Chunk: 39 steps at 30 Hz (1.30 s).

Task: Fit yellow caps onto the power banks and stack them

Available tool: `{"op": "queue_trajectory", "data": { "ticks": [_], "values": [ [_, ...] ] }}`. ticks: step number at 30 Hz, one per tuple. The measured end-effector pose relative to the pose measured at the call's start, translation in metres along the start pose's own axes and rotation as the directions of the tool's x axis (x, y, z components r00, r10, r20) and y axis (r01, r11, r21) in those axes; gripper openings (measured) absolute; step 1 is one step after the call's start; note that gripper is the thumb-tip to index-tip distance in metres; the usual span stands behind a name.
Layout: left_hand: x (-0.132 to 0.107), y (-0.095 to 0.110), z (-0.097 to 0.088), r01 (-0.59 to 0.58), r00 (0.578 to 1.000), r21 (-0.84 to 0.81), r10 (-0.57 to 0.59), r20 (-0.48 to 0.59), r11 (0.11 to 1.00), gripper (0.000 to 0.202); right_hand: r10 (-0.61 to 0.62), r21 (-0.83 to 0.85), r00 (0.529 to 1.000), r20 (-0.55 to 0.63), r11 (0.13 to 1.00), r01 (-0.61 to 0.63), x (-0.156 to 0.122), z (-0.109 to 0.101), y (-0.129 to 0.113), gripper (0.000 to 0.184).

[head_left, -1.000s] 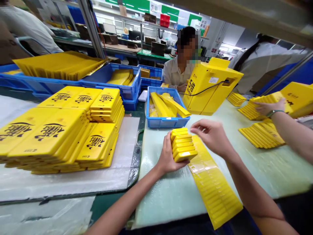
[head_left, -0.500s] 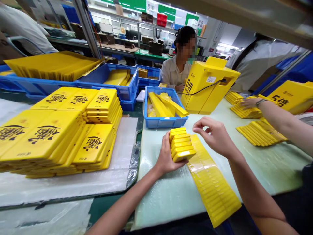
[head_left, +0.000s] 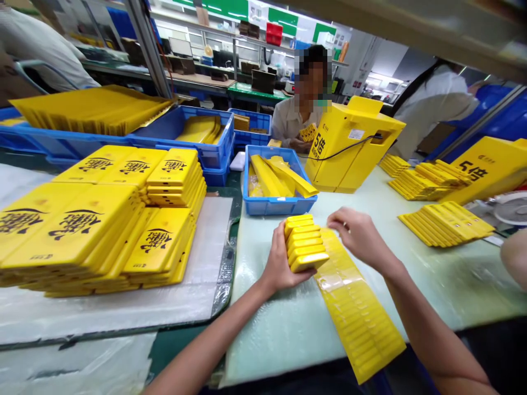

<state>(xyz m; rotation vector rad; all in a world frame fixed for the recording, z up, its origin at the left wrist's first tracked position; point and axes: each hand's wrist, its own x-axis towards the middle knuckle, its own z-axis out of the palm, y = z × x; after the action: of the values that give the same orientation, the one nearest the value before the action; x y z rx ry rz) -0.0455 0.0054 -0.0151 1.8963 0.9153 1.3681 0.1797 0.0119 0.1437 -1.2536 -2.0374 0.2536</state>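
Note:
My left hand (head_left: 284, 263) is wrapped round a small stack of flat yellow cases (head_left: 307, 244) that look like power banks, its glossy narrow edges turned up toward me. Beside the stack lies a long yellow sheet of strip labels (head_left: 362, 318), running down over the near table edge. Thumb and fingers of my right hand (head_left: 356, 233) are pinched together above the sheet's far end; whatever they hold, if anything, is too small to make out. At left, piles of the same yellow cases (head_left: 78, 219) with black lettering rest on a white-covered surface.
A blue bin (head_left: 280, 206) with yellow strips stands beyond my hands. Behind it are a large yellow box (head_left: 349, 148) with a black cable and a seated co-worker (head_left: 298, 118). More yellow stacks (head_left: 444, 222) lie to the right. Blue crates (head_left: 181, 145) line the back left.
My right hand has shifted slightly down and right, its fingers closing further. Another person's arm at right has drawn back from the yellow stacks. The co-worker opposite now holds up yellow pieces.

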Motion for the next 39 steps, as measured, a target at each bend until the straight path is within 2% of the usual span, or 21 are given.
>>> {"op": "queue_trajectory", "data": {
  "ticks": [2, 3, 5, 7, 9, 11, 13, 14, 16, 17, 19, 21, 23, 26, 27, 29, 31, 32, 35, 37, 39],
  "values": [
    [0.0, 0.0, 0.0, 0.002, 1.0, -0.001, -0.002, 0.0, 1.0, 0.144, 0.055, 0.002, 0.992, -0.118, 0.998, -0.055, 0.009, -0.001, -0.003, 0.018],
    [0.0, 0.0, 0.0, 0.006, 1.0, -0.004, -0.006, 0.002, 1.0, 0.144, 0.075, 0.054, 0.991, -0.114, 0.996, -0.069, 0.013, 0.001, -0.007, 0.017],
    [0.001, 0.0, -0.001, 0.018, 1.0, -0.01, -0.018, 0.007, 1.0, 0.143, 0.08, 0.182, 0.997, 0.021, 0.98, -0.083, 0.02, 0.013, -0.019, 0.011],
    [0.001, 0.0, -0.002, 0.028, 1.0, -0.009, -0.028, 0.012, 1.0, 0.142, 0.05, 0.208, 0.983, 0.179, 0.974, -0.087, 0.024, 0.026, -0.028, 0.008],
    [0.0, -0.001, -0.002, 0.029, 0.999, -0.004, -0.029, 0.014, 1.0, 0.142, 0.058, 0.089, 0.966, 0.252, 0.993, -0.083, 0.028, 0.031, -0.028, 0.009],
    [0.0, -0.001, -0.001, 0.022, 1.0, -0.003, -0.022, 0.013, 1.0, 0.144, 0.143, -0.132, 0.96, 0.24, 0.985, -0.114, 0.032, 0.026, -0.019, 0.017],
    [0.0, 0.0, -0.001, 0.017, 1.0, -0.003, -0.017, 0.011, 1.0, 0.146, 0.25, -0.326, 0.961, 0.117, 0.924, -0.2, 0.037, 0.014, -0.01, 0.024],
    [0.0, 0.001, -0.001, 0.018, 1.0, -0.002, -0.018, 0.01, 1.0, 0.146, 0.269, -0.351, 0.962, 0.045, 0.906, -0.236, 0.04, 0.008, -0.007, 0.024],
    [0.0, 0.002, -0.001, 0.024, 1.0, -0.005, -0.024, 0.01, 1.0, 0.145, 0.217, -0.226, 0.976, 0.0, 0.951, -0.211, 0.044, 0.005, -0.011, 0.02],
    [0.001, 0.002, -0.001, 0.026, 1.0, -0.01, -0.026, 0.008, 1.0, 0.144, 0.153, -0.101, 0.988, 0.037, 0.984, -0.148, 0.046, 0.009, -0.016, 0.017],
    [0.001, 0.003, -0.001, 0.026, 1.0, -0.018, -0.026, 0.004, 0.999, 0.141, 0.0, 0.127, 0.989, 0.147, 0.992, -0.019, 0.048, 0.024, -0.029, 0.013],
    [0.002, 0.002, -0.001, 0.022, 1.0, -0.012, -0.022, 0.001, 1.0, 0.138, -0.088, 0.191, 0.97, 0.225, 0.981, 0.044, 0.05, 0.042, -0.039, 0.017],
    [0.001, 0.001, -0.001, 0.026, 1.0, -0.002, -0.026, 0.004, 1.0, 0.139, -0.087, 0.103, 0.957, 0.278, 0.993, 0.06, 0.053, 0.052, -0.038, 0.02],
    [0.0, 0.0, 0.0, 0.029, 1.0, -0.004, -0.029, 0.006, 1.0, 0.144, 0.054, -0.188, 0.947, 0.316, 0.982, 0.007, 0.058, 0.042, -0.016, 0.021],
    [-0.001, 0.0, 0.0, 0.025, 1.0, -0.005, -0.025, 0.007, 1.0, 0.144, 0.123, -0.291, 0.95, 0.287, 0.956, -0.036, 0.06, 0.034, -0.007, 0.022],
    [-0.002, 0.001, 0.0, 0.02, 1.0, -0.001, -0.02, 0.01, 1.0, 0.144, 0.221, -0.409, 0.963, 0.152, 0.901, -0.142, 0.064, 0.018, 0.008, 0.022],
    [-0.002, 0.001, 0.0, 0.028, 1.0, 0.001, -0.028, 0.014, 1.0, 0.145, 0.214, -0.319, 0.976, 0.035, 0.928, -0.192, 0.067, 0.011, 0.012, 0.018],
    [-0.002, 0.001, 0.0, 0.035, 0.999, -0.002, -0.035, 0.015, 0.999, 0.146, 0.185, -0.202, 0.982, 0.038, 0.964, -0.174, 0.067, 0.012, 0.009, 0.015],
    [-0.002, 0.0, 0.0, 0.043, 0.999, -0.007, -0.043, 0.011, 0.999, 0.144, 0.03, 0.168, 0.968, 0.248, 0.983, -0.074, 0.068, 0.029, -0.011, 0.017],
    [-0.002, -0.001, 0.0, 0.044, 0.999, -0.003, -0.044, 0.008, 0.999, 0.142, -0.033, 0.201, 0.936, 0.35, 0.979, -0.04, 0.069, 0.043, -0.024, 0.016],
    [-0.002, -0.001, 0.0, 0.046, 0.999, -0.001, -0.046, 0.011, 0.999, 0.143, 0.012, 0.042, 0.937, 0.349, 0.999, -0.029, 0.071, 0.047, -0.027, 0.014]
  ]
}}
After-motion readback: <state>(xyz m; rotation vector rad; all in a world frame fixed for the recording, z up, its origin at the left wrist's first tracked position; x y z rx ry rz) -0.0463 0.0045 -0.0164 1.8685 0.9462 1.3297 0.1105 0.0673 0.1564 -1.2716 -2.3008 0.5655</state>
